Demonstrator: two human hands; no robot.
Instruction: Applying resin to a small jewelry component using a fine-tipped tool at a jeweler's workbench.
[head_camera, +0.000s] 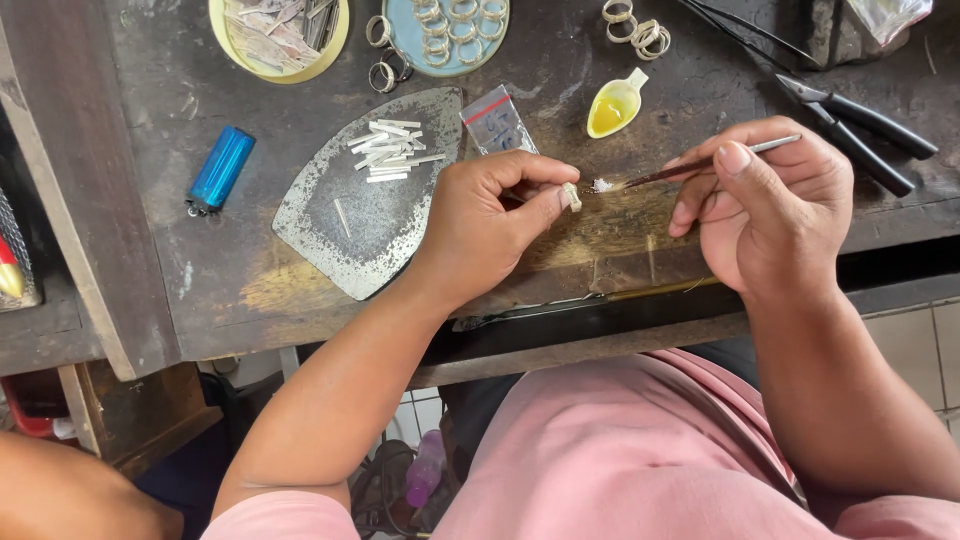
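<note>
1. Small pale metal piece (572, 196): short, whitish, pinched upright at left hand (490, 225) fingertips, just right of the steel plate (370, 215).
2. Thin brush (690, 168): dark shaft, whitish tip touching the piece, angled, in right hand (770, 205).

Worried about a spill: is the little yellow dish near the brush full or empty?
Partly full: the yellow dish sits level on the bench, a shallow pool of yellowish liquid glinting inside, below the rim.

Jeweller's or metalsmith's workshop. Evidence: scarred, stained wooden workbench (250, 260); worn metal plate (375, 215) bearing cut silver strips (388, 150); dishes of metal rings (450, 25); loose rings (635, 28) on bench; black pliers (860, 125); blue lighter (220, 170); small yellow dish of liquid (614, 105).
</note>
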